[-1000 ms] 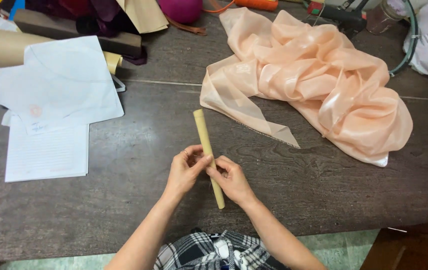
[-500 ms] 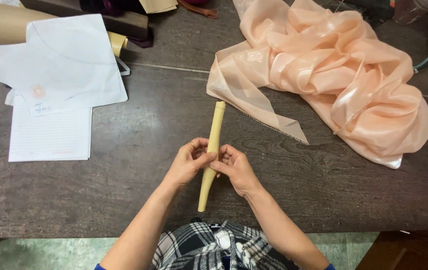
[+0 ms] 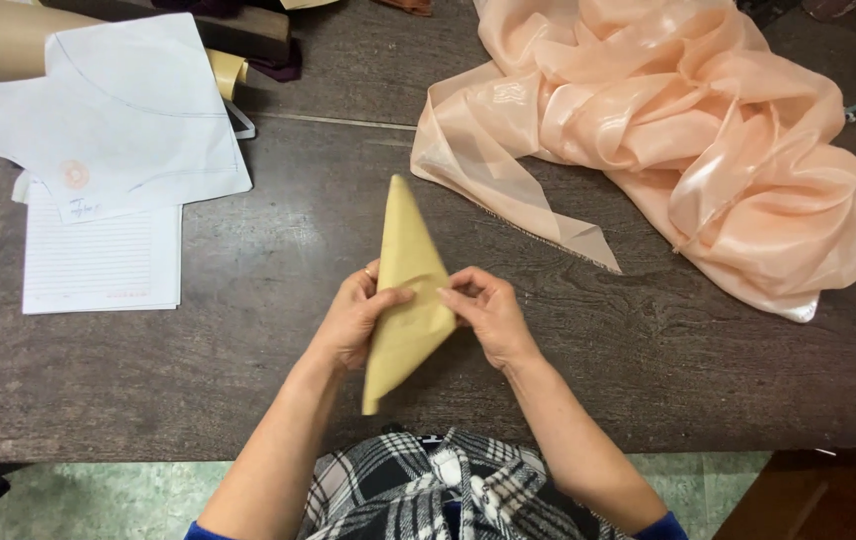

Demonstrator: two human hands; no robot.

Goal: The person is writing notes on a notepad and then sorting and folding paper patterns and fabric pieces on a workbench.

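Tan paper piece, partly unrolled: left hand, right hand fingers pinched on opposite edges; looks light, creasable, best held at edges; peach satin fabric beyond.

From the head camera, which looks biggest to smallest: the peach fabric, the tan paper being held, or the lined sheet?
1. Peach fabric, clearly largest.
2. Lined sheet, partly covered by white paper.
3. Tan paper, held nearer the camera, so ranks 2 and 3 are unsure.

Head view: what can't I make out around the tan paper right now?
- Tan paper: the underside and the parts under the left hand and right hand.
- Peach fabric: top cut off by the frame edge.
- White pattern sheet: pencil marks too small.
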